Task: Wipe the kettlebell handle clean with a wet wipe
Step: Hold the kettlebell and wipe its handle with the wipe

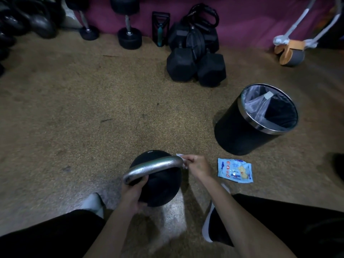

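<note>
Both hands engaged, lower centre of frame. Left hand clenches kettlebell handle at its lower-left end; right hand pinches wet wipe against upper-right end. Handle axis runs lower-left to upper-right; right hand nearer unwiped span.

Looks like a gym floor corner

Hex dumbbells, round dumbbells, an ab wheel on speckled rubber flooring.

a speckled tan floor is carrying a black kettlebell at 6 o'clock, a blue wipes packet lying just right of it, a lined bin standing at 3 o'clock, and hex dumbbells resting at 12 o'clock.
</note>
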Demonstrator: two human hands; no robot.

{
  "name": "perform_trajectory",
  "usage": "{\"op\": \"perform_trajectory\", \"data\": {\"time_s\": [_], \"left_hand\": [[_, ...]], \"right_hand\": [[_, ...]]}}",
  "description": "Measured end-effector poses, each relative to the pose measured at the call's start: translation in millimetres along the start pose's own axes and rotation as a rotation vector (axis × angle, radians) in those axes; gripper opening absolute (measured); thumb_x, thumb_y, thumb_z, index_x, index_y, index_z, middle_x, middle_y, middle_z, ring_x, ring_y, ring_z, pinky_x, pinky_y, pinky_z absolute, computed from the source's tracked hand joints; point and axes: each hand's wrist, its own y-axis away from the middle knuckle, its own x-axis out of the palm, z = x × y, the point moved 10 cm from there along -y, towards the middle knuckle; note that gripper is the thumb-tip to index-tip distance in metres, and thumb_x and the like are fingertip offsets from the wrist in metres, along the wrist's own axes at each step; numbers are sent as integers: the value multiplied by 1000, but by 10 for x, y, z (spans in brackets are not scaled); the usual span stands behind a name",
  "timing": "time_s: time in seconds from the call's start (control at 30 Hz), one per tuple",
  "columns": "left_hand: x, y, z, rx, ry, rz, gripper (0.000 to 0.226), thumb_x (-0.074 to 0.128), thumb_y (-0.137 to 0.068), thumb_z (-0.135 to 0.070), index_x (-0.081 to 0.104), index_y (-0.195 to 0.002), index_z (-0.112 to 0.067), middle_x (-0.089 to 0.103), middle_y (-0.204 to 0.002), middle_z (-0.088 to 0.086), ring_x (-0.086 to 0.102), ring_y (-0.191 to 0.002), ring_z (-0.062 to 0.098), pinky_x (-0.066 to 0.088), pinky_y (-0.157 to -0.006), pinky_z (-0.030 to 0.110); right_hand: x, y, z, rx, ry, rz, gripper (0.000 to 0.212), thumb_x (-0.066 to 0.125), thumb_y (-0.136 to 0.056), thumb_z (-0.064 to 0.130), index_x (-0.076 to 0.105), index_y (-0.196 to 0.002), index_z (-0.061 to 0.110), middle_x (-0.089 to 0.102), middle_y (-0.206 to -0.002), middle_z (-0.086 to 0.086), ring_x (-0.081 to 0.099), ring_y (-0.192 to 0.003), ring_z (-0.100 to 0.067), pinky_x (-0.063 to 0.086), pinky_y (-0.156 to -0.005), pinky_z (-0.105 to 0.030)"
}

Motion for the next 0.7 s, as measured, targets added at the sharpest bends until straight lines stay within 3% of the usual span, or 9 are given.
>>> {"op": "perform_trajectory", "data": {"time_s": [0.1,0.2,0.3,0.4,0.53,0.7], "left_hand": [[-2,-10,4,-3,2,-3,62,80,-84,-25,52,-139,-19,61,-133,14,58,-111,35,53,-57,42],[-27,-24,29,-12,-5,-21,62,82,-82,-27,53,-137,-21,61,-133,13,57,-119,40,56,-66,49],[-39,-13,26,-18,-13,-28,64,83,-81,-28,53,-137,-22,61,-133,13,57,-120,42,57,-69,53],[-8,17,19,-28,-9,-9,63,80,-84,-26,51,-139,-19,61,-132,14,58,-118,42,56,-66,51],[15,55,-9,-12,-1,-11,60,79,-85,-23,52,-138,-18,62,-132,15,59,-108,36,55,-60,47],[-20,45,16,-31,-39,-36,62,79,-85,-27,51,-140,-19,58,-138,16,54,-123,43,55,-72,55]], "right_hand": [[16,-1,56,-27,-18,-34,23,59,-87,3,73,-101,13,71,-108,-2,64,-92,-8,51,-81,-14],[-65,125,56,-50,-41,-88,25,59,-87,5,72,-106,16,68,-101,10,62,-86,-2,45,-70,-1],[-128,233,-34,-53,-84,-153,26,60,-87,5,71,-108,16,68,-97,10,59,-79,4,43,-67,-1],[-92,245,-63,-19,-154,-173,24,60,-87,2,71,-107,10,67,-95,8,62,-83,-2,43,-65,1],[-69,224,-10,1,-169,-189,24,60,-87,4,71,-107,13,70,-99,6,64,-88,-6,44,-69,-2],[-142,367,-46,-60,-203,-270,24,61,-85,2,73,-104,13,72,-96,4,65,-84,-5,49,-79,-16]]}}
